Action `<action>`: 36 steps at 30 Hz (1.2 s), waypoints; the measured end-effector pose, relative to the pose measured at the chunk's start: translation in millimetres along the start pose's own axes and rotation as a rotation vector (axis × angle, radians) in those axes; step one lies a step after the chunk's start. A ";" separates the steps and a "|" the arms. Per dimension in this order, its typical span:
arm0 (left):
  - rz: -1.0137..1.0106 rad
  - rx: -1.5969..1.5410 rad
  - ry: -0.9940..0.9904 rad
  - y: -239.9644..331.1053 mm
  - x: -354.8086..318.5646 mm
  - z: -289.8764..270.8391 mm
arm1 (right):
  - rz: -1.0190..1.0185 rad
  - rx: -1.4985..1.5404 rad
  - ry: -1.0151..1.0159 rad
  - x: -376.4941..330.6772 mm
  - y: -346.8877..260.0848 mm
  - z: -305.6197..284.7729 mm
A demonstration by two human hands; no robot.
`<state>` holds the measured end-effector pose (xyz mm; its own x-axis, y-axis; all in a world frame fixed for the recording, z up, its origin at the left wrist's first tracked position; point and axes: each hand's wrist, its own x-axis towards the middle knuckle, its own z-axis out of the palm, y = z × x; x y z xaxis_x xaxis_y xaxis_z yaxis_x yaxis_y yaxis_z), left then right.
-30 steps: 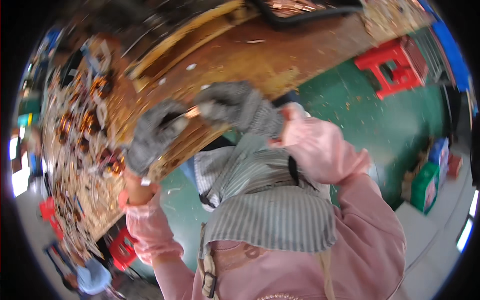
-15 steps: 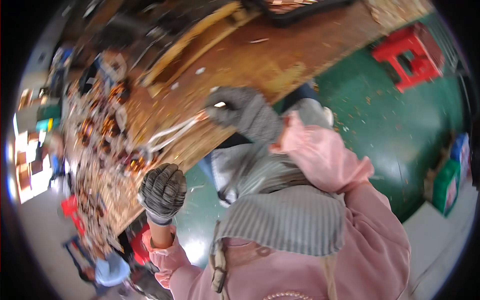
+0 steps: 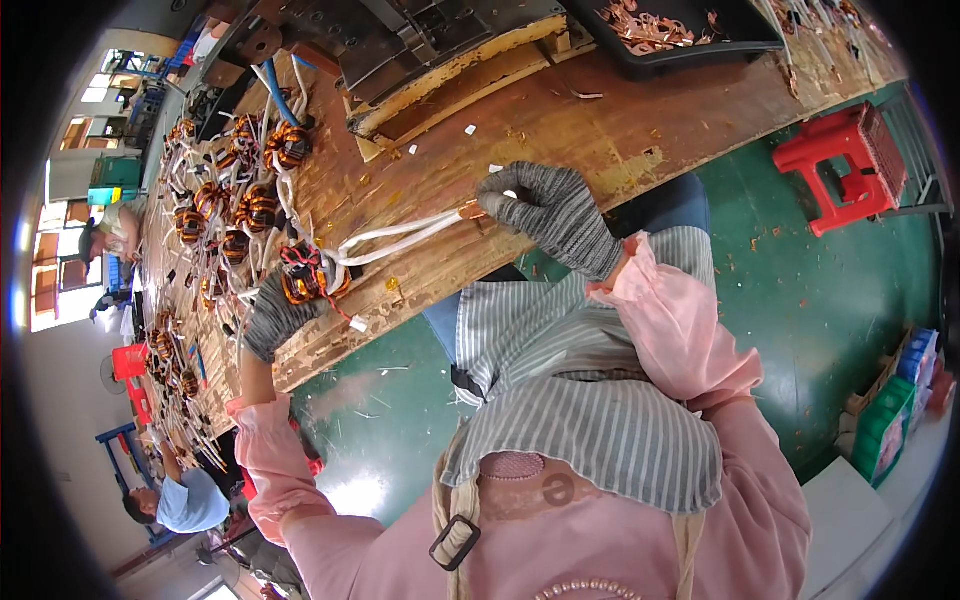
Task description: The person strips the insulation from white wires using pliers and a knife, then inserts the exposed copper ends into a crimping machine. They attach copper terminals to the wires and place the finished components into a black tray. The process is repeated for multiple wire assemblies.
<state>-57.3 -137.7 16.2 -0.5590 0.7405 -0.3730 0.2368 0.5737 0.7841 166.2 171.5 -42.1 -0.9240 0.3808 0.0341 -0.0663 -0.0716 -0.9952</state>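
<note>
My left hand (image 3: 275,320), in a grey knit glove, closes on a wire-wound coil (image 3: 305,278) at the table's near edge; its fingers are partly hidden behind the coil. Copper-coloured windings with red and black bits show on it. Two white-sleeved leads (image 3: 405,238) stretch from this coil to the right. My right hand (image 3: 555,215), gloved alike, pinches the leads' far end, where a bit of copper (image 3: 473,210) shows at the fingertips. Left of the held coil, several similar coils (image 3: 235,205) with white leads lie heaped.
A metal machine on a yellow-edged base (image 3: 450,80) stands at the table's back. A black tray (image 3: 690,62) holds copper pieces. More leads lie at the far right. A red stool (image 3: 850,165) stands on the green floor. Another person in blue (image 3: 190,500) sits far left.
My left hand has moved up and left from beside the table edge and now grips the coil. My right hand has shifted slightly right, still holding the leads' end, which are now pulled straighter.
</note>
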 end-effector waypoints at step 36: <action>0.441 1.017 1.006 96.0 5.7 1.3 | -0.534 -0.236 -0.127 107.2 -62.8 -47.3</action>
<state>-36.7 -78.0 88.7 -0.4961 0.6126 0.6153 0.7283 0.6794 -0.0892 89.2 260.4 19.7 -0.8247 0.1937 0.5313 -0.4616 0.3121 -0.8304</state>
